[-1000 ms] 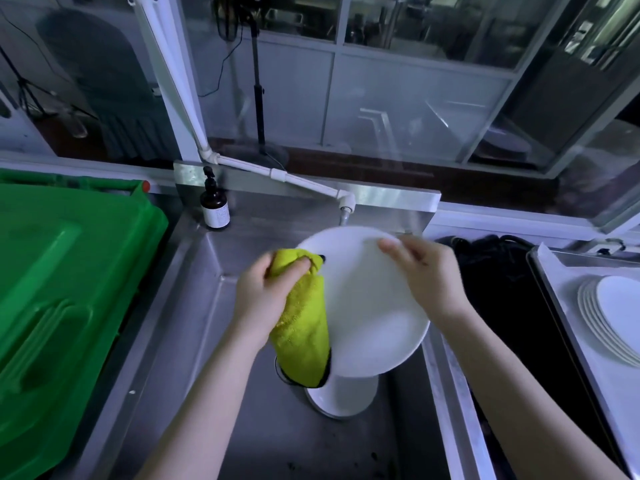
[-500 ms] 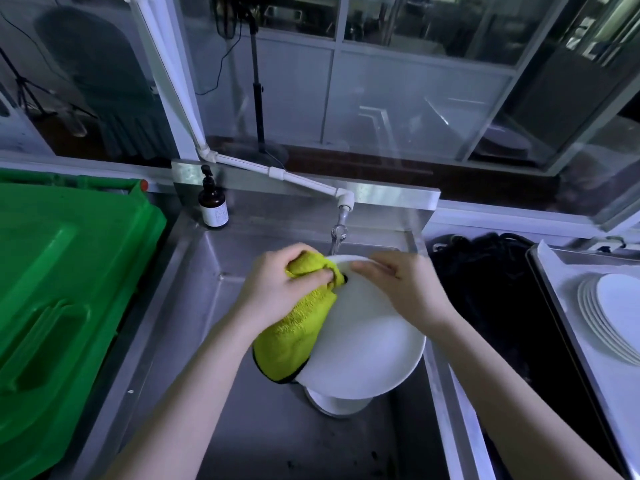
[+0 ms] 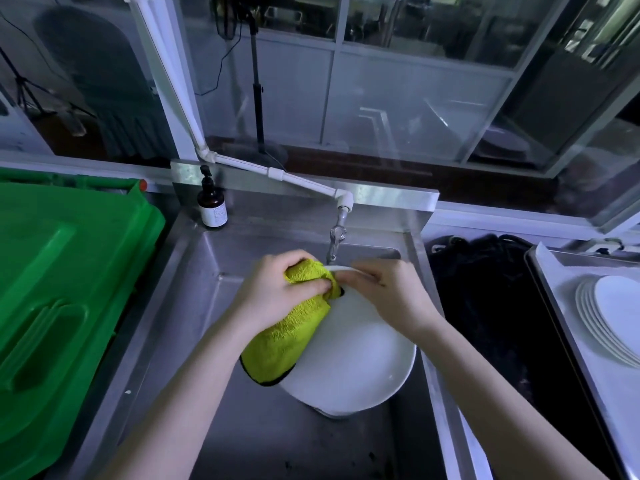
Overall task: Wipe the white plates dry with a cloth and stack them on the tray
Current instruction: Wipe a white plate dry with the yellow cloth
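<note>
Over the steel sink I hold a white plate, tilted toward me. My right hand grips its far rim. My left hand grips a yellow-green cloth and presses it against the plate's upper left rim; the cloth hangs down over the plate's left side. The edge of another white dish shows below the plate in the basin. At the far right, a stack of several white plates lies on a metal tray.
A tap on a white pipe hangs just behind the plate. A brown pump bottle stands at the sink's back left corner. A big green plastic lid lies to the left. A black bin bag sits between sink and tray.
The plate has tipped lower and flatter over the basin. My left hand with the cloth slid from the plate's left edge up to its far rim, close to my right hand.
</note>
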{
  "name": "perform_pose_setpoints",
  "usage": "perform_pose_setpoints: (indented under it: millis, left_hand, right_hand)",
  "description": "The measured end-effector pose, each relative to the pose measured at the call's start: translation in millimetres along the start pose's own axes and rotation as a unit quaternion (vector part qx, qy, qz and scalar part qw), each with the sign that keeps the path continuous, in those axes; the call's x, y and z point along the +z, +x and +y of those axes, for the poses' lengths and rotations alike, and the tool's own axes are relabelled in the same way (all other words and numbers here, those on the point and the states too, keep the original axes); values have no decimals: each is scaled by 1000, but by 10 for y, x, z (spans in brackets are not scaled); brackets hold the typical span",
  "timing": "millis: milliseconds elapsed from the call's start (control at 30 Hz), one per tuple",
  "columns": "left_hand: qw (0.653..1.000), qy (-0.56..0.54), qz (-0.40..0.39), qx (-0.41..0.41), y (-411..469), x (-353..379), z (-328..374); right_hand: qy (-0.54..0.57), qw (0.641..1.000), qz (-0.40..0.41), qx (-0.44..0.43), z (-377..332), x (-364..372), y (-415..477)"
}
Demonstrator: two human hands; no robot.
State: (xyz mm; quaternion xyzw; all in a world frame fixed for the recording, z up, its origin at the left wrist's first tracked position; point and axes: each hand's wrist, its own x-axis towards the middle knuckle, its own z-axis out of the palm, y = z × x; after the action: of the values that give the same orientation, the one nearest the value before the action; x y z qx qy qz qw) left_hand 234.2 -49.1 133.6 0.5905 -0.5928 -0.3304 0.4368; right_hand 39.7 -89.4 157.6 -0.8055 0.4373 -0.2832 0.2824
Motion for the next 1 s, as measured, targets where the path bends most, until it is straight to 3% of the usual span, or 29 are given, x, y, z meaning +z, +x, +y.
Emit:
perform_pose_setpoints:
  millis: [67, 133, 233, 300, 367, 433, 533, 600, 700, 767, 833, 933, 1000]
  left_hand:
    - [993, -83, 62, -48, -13, -34, -58]
    - [954, -207, 169, -134, -44, 0, -149]
    - [868, -327, 290, -234, -95, 264, -174]
    - [836, -356, 327, -259, -123, 375, -176]
    - [828, -366, 336, -262, -134, 329, -216]
    - [844, -336, 329, -257, -145, 215, -262]
    - [895, -257, 288, -223, -168, 69, -230]
    - [934, -201, 240, -175, -181, 0, -159]
    - [986, -89, 133, -54, -147, -84, -10]
    - [997, -30, 73, 6, -106, -103, 66]
    - [995, -75, 64, -1, -93, -109, 86]
    - [956, -236, 136, -112, -103, -66, 19]
    - [931, -272, 177, -166, -108, -39, -18]
  right_hand:
    - [31, 997, 54, 51, 59, -55, -3]
    - [135, 967, 163, 141, 95, -68, -10]
    - [319, 849, 341, 246, -20, 172, -33]
    - [334, 813, 381, 286, -73, 359, -87]
    - [326, 843, 326, 279, -20, 390, -168]
    - [301, 888, 240, 253, 80, 227, -194]
    - [230, 943, 135, 197, 133, -147, -78]
    - [117, 979, 74, 151, 95, -307, 15]
    - [-40, 998, -6, 56, -35, -266, 46]
    - [-67, 998, 3, -6, -95, -193, 14]
    - [-54, 997, 48, -17, -80, -204, -10]
    - [55, 985, 149, 73, -7, -232, -24]
    - [142, 959, 204, 136, 29, -211, -42]
